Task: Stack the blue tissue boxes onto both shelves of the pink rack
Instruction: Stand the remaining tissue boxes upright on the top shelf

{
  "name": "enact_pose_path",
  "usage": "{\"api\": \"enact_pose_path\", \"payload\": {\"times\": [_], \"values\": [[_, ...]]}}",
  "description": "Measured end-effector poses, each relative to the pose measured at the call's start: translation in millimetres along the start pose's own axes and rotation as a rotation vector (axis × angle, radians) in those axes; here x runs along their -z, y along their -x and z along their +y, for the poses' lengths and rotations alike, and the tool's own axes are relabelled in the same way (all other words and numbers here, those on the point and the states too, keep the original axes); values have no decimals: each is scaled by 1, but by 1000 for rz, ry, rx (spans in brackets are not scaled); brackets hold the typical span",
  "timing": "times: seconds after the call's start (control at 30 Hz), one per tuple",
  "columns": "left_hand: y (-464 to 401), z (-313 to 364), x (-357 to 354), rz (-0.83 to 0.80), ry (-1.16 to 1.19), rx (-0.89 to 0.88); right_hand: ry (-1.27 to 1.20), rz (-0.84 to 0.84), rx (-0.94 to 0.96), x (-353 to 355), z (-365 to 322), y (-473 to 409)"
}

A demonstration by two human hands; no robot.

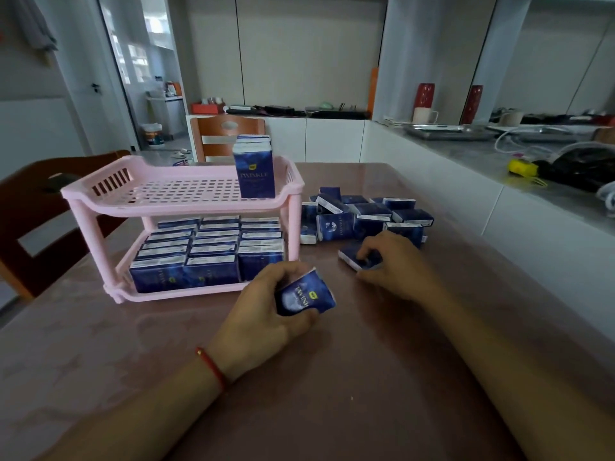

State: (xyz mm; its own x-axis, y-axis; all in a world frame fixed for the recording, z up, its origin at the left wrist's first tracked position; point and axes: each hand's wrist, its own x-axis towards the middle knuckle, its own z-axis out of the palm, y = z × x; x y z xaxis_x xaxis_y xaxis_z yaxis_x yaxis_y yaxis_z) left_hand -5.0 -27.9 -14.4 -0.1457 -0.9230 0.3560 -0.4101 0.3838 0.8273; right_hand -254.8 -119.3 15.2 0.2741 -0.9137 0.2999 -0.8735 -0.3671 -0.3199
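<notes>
Pink two-tier rack (100, 194) on table (332, 377): lower shelf packed with blue tissue boxes (206, 251), upper shelf holding upright boxes (254, 171). Loose pile (366, 217) to its right. Left hand (266, 307) fingers wrapped around one box (306, 296); right hand (396, 261) fingertips pinching another (357, 257) on the table.

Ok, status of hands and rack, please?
Left hand holds one box. Right hand on another box. Rack: bottom full, top nearly empty.

I see the left hand (266, 304) gripping one tissue box (304, 296); right hand (396, 264) fingers rest on another box (359, 257) lying flat on the desk (332, 377).
</notes>
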Motion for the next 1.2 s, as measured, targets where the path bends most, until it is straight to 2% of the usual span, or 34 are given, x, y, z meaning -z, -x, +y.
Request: {"api": "enact_pose_path", "payload": {"times": [0.07, 0.13, 0.23, 0.33, 0.47, 0.53, 0.7, 0.83, 0.9, 1.0, 1.1, 1.2], "values": [[0, 2, 1, 5, 42, -1, -103, -93, 44, 8, -3, 3], [0, 3, 2, 22, 45, -24, -306, -193, 94, 21, -5, 5], [0, 5, 4, 50, 85, -12, -551, -268, 179, 37, -5, 8], [0, 6, 3, 60, 120, 7, -393, -351, 206, 37, -6, 10], [1, 8, 3, 67, 132, 50, -85, -527, 119, 27, -12, 11], [1, 8, 4, 89, 128, 67, -96, -531, 127, 32, -17, 13], [0, 9, 10, 127, 185, 59, -315, -515, 229, 48, -26, 19], [-1, 10, 12, 164, 195, 96, -478, -583, 334, 53, -43, 25], [-3, 16, 11, 124, 334, 191, -494, -565, 367, 53, -50, 27], [-1, 27, 10, -12, 492, 275, -365, -433, 437, 45, -60, 28], [5, 26, 7, -126, 420, 206, -334, -335, 511, 37, -71, 31], [3, 22, 10, -151, 455, 213, -355, -252, 480, 36, -76, 33]]}}
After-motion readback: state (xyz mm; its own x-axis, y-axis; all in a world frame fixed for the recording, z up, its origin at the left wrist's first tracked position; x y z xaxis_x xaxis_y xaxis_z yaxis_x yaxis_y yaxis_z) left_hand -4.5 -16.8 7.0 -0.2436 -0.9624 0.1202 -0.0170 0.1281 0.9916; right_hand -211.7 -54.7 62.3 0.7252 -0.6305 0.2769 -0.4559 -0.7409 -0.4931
